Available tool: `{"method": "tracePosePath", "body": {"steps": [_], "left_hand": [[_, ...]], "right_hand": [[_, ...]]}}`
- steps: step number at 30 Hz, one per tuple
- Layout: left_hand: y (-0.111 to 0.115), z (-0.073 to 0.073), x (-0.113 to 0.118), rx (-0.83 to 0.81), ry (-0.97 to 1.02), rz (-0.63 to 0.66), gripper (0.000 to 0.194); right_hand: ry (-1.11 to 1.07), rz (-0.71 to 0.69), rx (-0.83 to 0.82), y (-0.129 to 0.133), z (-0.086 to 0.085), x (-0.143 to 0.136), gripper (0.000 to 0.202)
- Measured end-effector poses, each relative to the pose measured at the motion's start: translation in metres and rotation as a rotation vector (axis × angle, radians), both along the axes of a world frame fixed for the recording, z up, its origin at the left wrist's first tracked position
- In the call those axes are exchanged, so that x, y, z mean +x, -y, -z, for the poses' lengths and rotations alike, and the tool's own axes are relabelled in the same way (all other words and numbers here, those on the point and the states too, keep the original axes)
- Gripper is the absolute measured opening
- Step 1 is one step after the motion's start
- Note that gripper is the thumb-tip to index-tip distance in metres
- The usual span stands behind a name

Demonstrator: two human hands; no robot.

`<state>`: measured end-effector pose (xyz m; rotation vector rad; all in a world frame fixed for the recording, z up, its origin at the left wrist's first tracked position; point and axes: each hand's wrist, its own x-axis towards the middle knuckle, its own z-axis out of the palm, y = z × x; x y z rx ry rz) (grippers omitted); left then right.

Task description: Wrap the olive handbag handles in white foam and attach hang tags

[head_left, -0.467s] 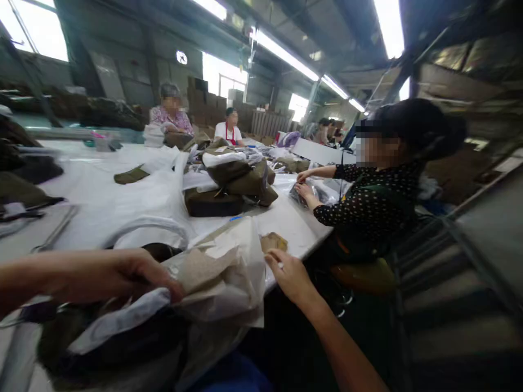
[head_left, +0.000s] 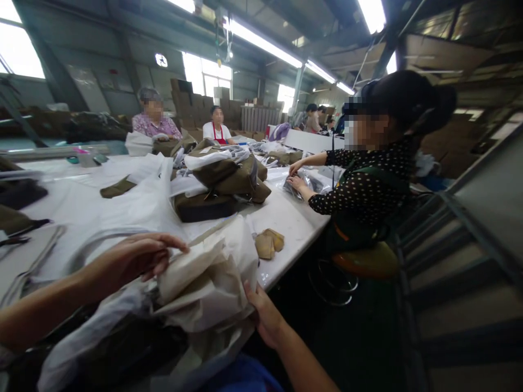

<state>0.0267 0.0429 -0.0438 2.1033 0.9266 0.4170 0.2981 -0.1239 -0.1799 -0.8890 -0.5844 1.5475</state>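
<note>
Long strip lights [head_left: 265,44] run across the upper part of the frame over a factory hall, with stacked cardboard boxes [head_left: 192,114] behind, upper left of centre. Below them spreads a white worktop [head_left: 296,231], strewn with pale sheeting and a heap of olive fabric bags [head_left: 229,179] at the middle of the frame.

At the bottom, left of centre, I see crumpled cream packing paper [head_left: 208,291] above a dark olive bag [head_left: 134,343], whose white-wrapped strap [head_left: 92,337] slants toward the lower left. The person's right hand [head_left: 267,318] is clamped on the paper's right side, thumb on the near face. The left hand [head_left: 131,258] is at the paper's upper left, fingers apart and loosely bent, the forefinger reaching to its edge; whether it touches, I can't tell.

Just beyond the paper lie tan scraps [head_left: 268,243]. Right of centre, a co-worker in a polka-dot blouse [head_left: 368,179] has both hands on a clear plastic package [head_left: 304,188]. Two other people sit at the far side, upper left.
</note>
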Motion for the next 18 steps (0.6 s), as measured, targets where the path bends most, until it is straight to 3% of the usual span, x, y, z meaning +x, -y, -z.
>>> {"method": "tracePosePath", "body": {"steps": [2, 6, 8, 10, 13, 16, 18], "left_hand": [[0.005, 0.005, 0.0, 0.065, -0.049, 0.038, 0.069], [0.034, 0.021, 0.016, 0.462, -0.217, 0.391, 0.128], [0.045, 0.031, 0.027, 0.629, -0.278, 0.404, 0.138], [0.051, 0.038, 0.036, 0.759, -0.268, 0.32, 0.125], [0.051, 0.041, 0.039, 0.821, -0.2, 0.223, 0.102], [0.045, 0.039, 0.027, 0.764, -0.103, 0.128, 0.087], [0.038, 0.041, 0.014, 0.734, -0.074, 0.047, 0.083]], "right_hand": [[-0.079, -0.011, -0.011, -0.007, -0.008, -0.006, 0.078], [-0.168, -0.037, 0.007, -0.026, -0.036, -0.018, 0.074], [-0.22, -0.078, 0.035, -0.034, -0.054, -0.026, 0.07], [-0.257, -0.141, 0.075, -0.04, -0.071, -0.033, 0.069], [-0.233, -0.249, 0.174, -0.043, -0.087, -0.035, 0.07], [-0.095, -0.357, 0.292, -0.045, -0.085, -0.025, 0.07], [0.084, -0.263, 0.327, -0.051, -0.078, -0.015, 0.069]]}}
